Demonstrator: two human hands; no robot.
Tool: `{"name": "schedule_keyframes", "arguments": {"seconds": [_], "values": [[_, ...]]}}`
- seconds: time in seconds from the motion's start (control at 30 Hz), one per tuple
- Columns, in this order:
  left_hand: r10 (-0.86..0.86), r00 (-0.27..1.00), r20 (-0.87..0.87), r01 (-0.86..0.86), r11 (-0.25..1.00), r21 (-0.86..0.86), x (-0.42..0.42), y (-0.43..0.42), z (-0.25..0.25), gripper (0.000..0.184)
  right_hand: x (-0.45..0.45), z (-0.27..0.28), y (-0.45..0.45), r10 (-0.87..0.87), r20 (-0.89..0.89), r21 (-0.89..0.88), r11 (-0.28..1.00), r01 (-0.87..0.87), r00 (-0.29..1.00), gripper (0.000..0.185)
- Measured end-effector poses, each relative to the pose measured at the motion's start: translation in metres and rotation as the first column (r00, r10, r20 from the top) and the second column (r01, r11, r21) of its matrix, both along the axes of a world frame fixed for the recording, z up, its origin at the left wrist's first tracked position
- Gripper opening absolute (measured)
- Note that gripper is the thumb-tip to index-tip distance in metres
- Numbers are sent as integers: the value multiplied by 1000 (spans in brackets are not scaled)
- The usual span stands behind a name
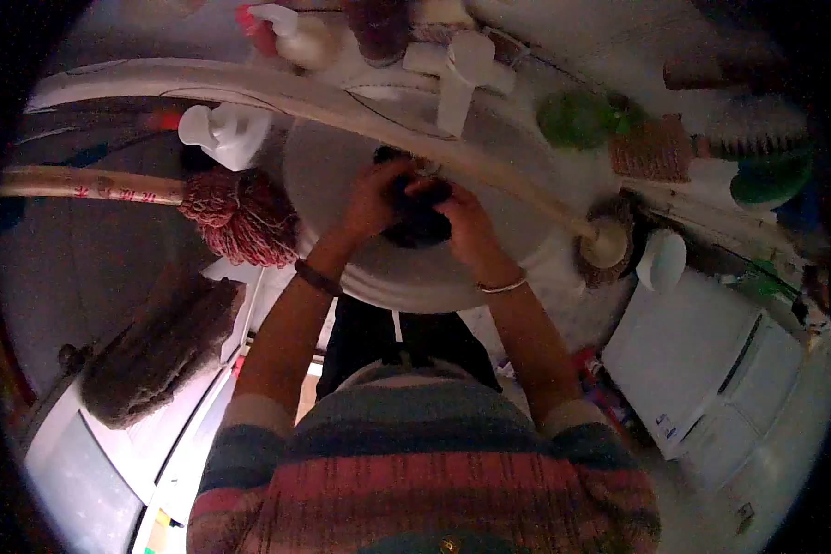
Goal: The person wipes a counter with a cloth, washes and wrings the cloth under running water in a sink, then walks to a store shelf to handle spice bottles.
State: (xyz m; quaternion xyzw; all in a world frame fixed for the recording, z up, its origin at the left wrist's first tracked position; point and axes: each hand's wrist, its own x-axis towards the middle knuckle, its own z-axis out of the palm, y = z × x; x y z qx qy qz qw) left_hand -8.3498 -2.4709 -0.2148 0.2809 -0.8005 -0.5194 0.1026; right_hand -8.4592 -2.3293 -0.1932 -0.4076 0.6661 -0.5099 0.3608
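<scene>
A dark, bunched-up cloth is held between my two hands inside the round white washbasin. My left hand grips its left side, with the fingers curled in. My right hand closes on the right side, the fingers bent over the top. The cloth's exact kind cannot be made out in the dim light. Just beyond the hands, a white tap stands at the back of the basin.
A long pale pole crosses above the basin. At left are a red-stringed mop and a white bottle. A pump bottle stands behind. A brush lies right, above a white appliance.
</scene>
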Motion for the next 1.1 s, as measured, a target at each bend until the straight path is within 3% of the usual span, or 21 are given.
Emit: {"name": "schedule_keyframes", "arguments": {"seconds": [0.03, 0.07, 0.13, 0.17, 0.2, 0.23, 0.27, 0.33, 0.4, 0.5, 0.57, 0.63, 0.67, 0.7, 0.73, 0.8, 0.83, 0.87, 0.93, 1.0, 1.1], "values": [[-152, 988, -37, 150, 987, -52, 13, 2, -17, 45, -1, -3, 2, -77, 15, 88, 993, 75, 997, 32], [-208, 974, 90, 210, 978, -12, 16, 1, -21, 41, -5, -9, 2, -153, 19, 172, 974, 148, 988, 31], [-226, 946, 231, 176, 960, 219, 17, -3, -19, 36, -14, -13, 8, -264, 38, 279, 929, 243, 964, 32], [-192, 947, 258, 79, 916, 393, 18, -5, -12, 35, -19, -13, 13, -298, 59, 303, 915, 267, 953, 34], [-161, 942, 293, -29, 834, 551, 22, -6, -5, 35, -19, -13, 16, -236, 21, 369, 905, 212, 971, 38], [-98, 951, 293, -86, 827, 556, 23, -2, 14, 36, -19, -12, 19, -167, -14, 432, 888, 157, 986, 41], [-34, 956, 293, -143, 816, 560, 23, 3, 38, 38, -18, -9, 21, 12, -88, 538, 842, 37, 996, 45], [108, 967, 231, -247, 624, 741, 27, 10, 38, 41, -6, -11, 28, 74, 58, 543, 834, -94, 996, 48], [295, 941, 162, -218, 168, 961, 32, 17, 7, 42, 15, -24, 36, -105, 460, 325, 944, -57, 882, 46], [336, 935, 110, -176, 173, 969, 29, 21, 50, 44, 27, -29, 21, -189, 830, 107, 977, 182, 525, 41], [318, 948, -11, -201, 625, 755, 28, 18, 68, 42, 14, 6, 9, -372, 736, 268, 927, 261, 566, 42], [254, 967, 15, -222, 813, 539, 28, 6, 75, 40, 0, -1, 17, -441, 463, 260, 897, 358, 769, 44], [222, 970, 96, -240, 831, 503, 27, -11, 73, 39, -9, -33, 31, -413, 205, 164, 908, 385, 888, 46], [192, 965, 176, -254, 849, 464, 24, -23, 69, 39, -16, -42, 30, -429, 110, 131, 901, 414, 897, 47], [280, 950, 136, -311, 852, 422, 22, -28, 65, 39, -22, -50, 28, -448, 12, 99, 890, 444, 894, 48], [443, 895, 43, -430, 834, 346, 19, -31, 48, 41, -31, -40, 10, -578, 177, 187, 814, 549, 796, 50], [372, 915, 156, -403, 855, 326, 23, -34, 23, 43, -34, -54, 10, -427, -266, 235, 841, 487, 864, 50], [295, 917, 267, -371, 877, 307, 29, -39, -13, 45, -35, -80, 13, -166, -643, 305, 840, 449, 748, 51], [213, 902, 376, -352, 867, 353, 31, -36, -20, 50, -36, -121, 14, 140, -845, 389, 824, 413, 517, 52], [220, 905, 364, -387, 779, 493, 22, -16, 6, 53, -36, -143, 8, 115, -801, 388, 847, 363, 588, 52], [264, 906, 330, -422, 540, 728, 9, -5, -2, 54, -27, -114, -4, -176, -467, 391, 838, 381, 867, 45]]}}
